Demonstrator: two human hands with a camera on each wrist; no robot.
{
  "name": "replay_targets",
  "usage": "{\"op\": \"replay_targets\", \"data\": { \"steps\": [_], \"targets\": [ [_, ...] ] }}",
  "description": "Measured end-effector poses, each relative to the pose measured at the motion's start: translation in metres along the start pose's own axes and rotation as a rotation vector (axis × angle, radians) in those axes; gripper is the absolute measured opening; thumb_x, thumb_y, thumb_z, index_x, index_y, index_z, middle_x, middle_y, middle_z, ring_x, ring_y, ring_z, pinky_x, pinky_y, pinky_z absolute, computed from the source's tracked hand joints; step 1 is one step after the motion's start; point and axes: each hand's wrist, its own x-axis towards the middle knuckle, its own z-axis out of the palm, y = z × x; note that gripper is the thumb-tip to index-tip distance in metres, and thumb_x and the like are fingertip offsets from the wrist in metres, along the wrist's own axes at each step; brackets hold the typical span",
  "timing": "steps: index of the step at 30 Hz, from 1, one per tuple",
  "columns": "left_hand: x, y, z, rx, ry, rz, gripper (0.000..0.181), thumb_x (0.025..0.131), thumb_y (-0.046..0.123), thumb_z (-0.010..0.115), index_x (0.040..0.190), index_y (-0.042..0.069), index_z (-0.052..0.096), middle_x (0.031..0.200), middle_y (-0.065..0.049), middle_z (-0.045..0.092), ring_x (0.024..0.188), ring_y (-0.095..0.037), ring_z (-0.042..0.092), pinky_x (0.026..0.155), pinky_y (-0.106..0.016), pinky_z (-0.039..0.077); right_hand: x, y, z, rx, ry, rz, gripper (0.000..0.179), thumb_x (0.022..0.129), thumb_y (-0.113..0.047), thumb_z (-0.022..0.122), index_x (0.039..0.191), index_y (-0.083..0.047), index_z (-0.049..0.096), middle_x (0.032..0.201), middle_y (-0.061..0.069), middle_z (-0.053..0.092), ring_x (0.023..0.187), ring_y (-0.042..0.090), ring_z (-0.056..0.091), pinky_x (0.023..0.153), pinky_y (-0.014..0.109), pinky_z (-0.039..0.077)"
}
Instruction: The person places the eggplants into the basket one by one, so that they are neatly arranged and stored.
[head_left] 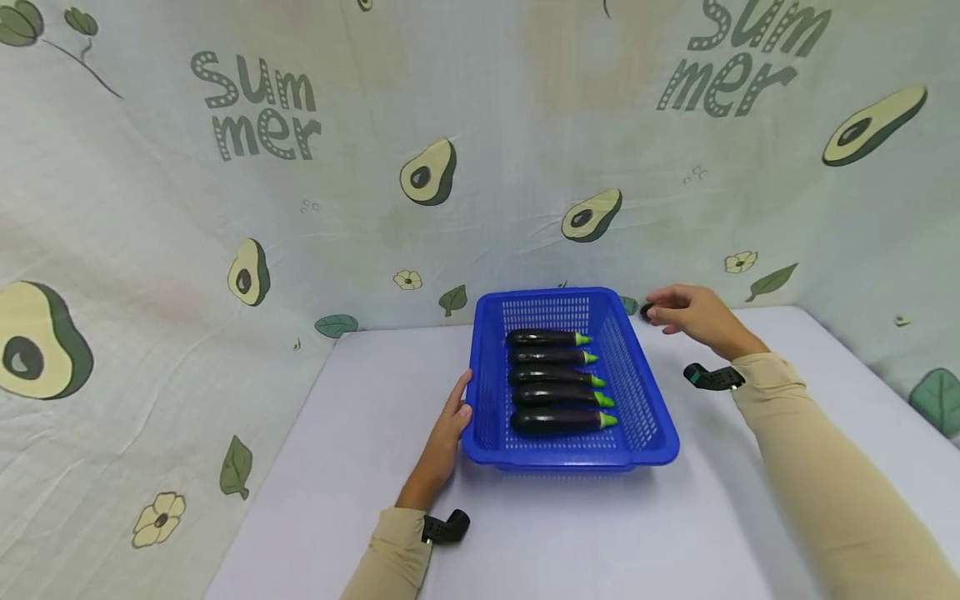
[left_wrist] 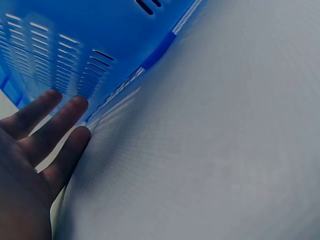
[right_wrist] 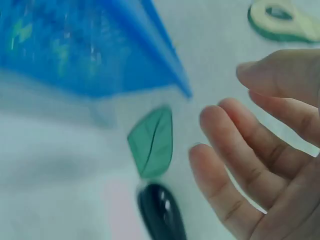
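Several dark eggplants (head_left: 551,376) with green stem ends lie side by side in a blue plastic basket (head_left: 570,457). My left hand (head_left: 444,429) is at the basket's left side. Its fingers look fairly straight against the perforated outer wall in the left wrist view, with the thumb near the rim. Beyond the basket's far right corner, my right hand (head_left: 693,315) hovers with its fingers loosely bent and spread. Another eggplant (right_wrist: 162,210) lies close by, apart from those fingers in the right wrist view. Only its dark end shows in the head view, with the rest hidden by the hand.
The basket stands on a white-covered table (head_left: 360,433). Behind it hangs a pale cloth (head_left: 495,233) printed with avocados, leaves and lettering, meeting the table's far edge just past the basket. Each wrist wears a black strap (head_left: 714,377).
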Motion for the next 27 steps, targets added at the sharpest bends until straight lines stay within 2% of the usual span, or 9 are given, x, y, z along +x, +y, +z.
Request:
{"op": "replay_targets", "data": {
  "steps": [2,4,5,7,11,18,27],
  "targets": [
    [-0.001,-0.002,0.0,0.003,0.012,0.005,0.057,0.107,0.028,0.034,0.162,0.022,0.019,0.166,-0.003,0.015,0.152,-0.026,0.011,0.118,-0.06,0.009,-0.002,0.01,-0.004,-0.003,0.016,0.011,0.045,0.101,-0.024,0.061,0.136,0.003,0.053,0.128,0.027,0.059,0.102,0.019,0.066,0.08,0.031,0.057],
    [0.0,-0.013,0.0,0.013,0.028,0.019,0.056,0.107,0.033,0.034,0.161,0.028,0.021,0.166,0.0,0.017,0.151,-0.024,0.012,0.118,-0.059,0.009,-0.002,0.019,-0.009,-0.007,0.037,0.019,0.048,0.101,-0.026,0.061,0.137,0.005,0.052,0.13,0.029,0.058,0.1,0.013,0.066,0.079,0.03,0.057],
    [0.001,-0.018,0.0,0.019,0.028,0.026,0.055,0.107,0.034,0.033,0.161,0.03,0.021,0.166,0.001,0.017,0.151,-0.024,0.012,0.118,-0.059,0.009,-0.003,0.023,-0.01,-0.008,0.046,0.018,0.05,0.101,-0.028,0.061,0.138,0.005,0.051,0.13,0.03,0.058,0.099,0.012,0.066,0.079,0.03,0.057],
    [0.001,-0.019,-0.001,0.025,0.029,0.025,0.055,0.107,0.034,0.033,0.161,0.03,0.022,0.165,0.002,0.017,0.151,-0.023,0.013,0.118,-0.059,0.009,-0.002,0.031,-0.013,-0.015,0.071,0.025,0.051,0.101,-0.029,0.061,0.138,0.005,0.051,0.129,0.029,0.058,0.098,0.01,0.065,0.079,0.03,0.057],
    [0.002,-0.022,0.0,0.017,0.029,0.03,0.055,0.107,0.033,0.033,0.161,0.029,0.022,0.165,0.001,0.018,0.151,-0.024,0.013,0.118,-0.059,0.008,0.001,0.047,-0.017,-0.047,0.106,0.065,0.05,0.101,-0.028,0.061,0.137,0.005,0.052,0.127,0.029,0.059,0.104,0.023,0.064,0.078,0.031,0.057],
    [0.004,-0.023,0.0,0.018,0.04,0.022,0.054,0.107,0.037,0.034,0.16,0.033,0.022,0.165,0.004,0.018,0.151,-0.021,0.014,0.118,-0.058,0.009,0.008,0.07,-0.023,-0.048,0.082,0.142,0.056,0.101,-0.029,0.06,0.141,0.008,0.046,0.132,0.032,0.055,0.116,0.041,0.057,0.08,0.031,0.056],
    [-0.001,-0.022,0.0,0.009,0.035,0.015,0.055,0.107,0.035,0.034,0.16,0.032,0.022,0.165,0.001,0.018,0.151,-0.024,0.014,0.117,-0.06,0.009,0.012,0.089,-0.027,-0.036,0.078,0.197,0.063,0.1,-0.029,0.062,0.146,0.008,0.04,0.139,0.034,0.048,0.123,0.046,0.05,0.097,0.053,0.049]
  ]
}}
